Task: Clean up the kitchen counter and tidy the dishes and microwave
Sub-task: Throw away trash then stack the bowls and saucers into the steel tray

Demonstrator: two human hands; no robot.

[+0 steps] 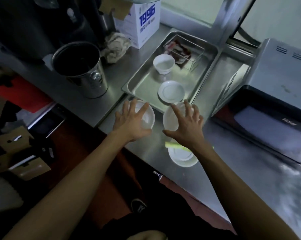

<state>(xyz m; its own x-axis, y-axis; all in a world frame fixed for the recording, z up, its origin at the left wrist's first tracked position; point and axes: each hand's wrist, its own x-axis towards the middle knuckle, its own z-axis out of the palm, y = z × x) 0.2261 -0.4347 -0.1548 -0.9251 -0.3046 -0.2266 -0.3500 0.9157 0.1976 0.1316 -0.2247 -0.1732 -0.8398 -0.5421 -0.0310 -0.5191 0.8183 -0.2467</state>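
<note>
White bowls (147, 116), round, glossy, side by side on brushed-steel desk (224, 170) near front edge. Left hand (130, 122) spread over left bowl; right hand (186, 125) spread over right bowl (169, 118). Contact unclear. Nearer: saucer (182, 158) with pale green strip (174, 145). Beyond: rectangular steel tray (142, 84) holding small bowl (163, 64), saucer (171, 91). Right: grey microwave (276, 87).

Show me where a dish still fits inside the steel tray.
Inside the tray, bare floor lies along its left side, left of the bowl and saucer. The far right corner is crowded by the wire rack. The near edge is hemmed by both hands, left and right.
</note>
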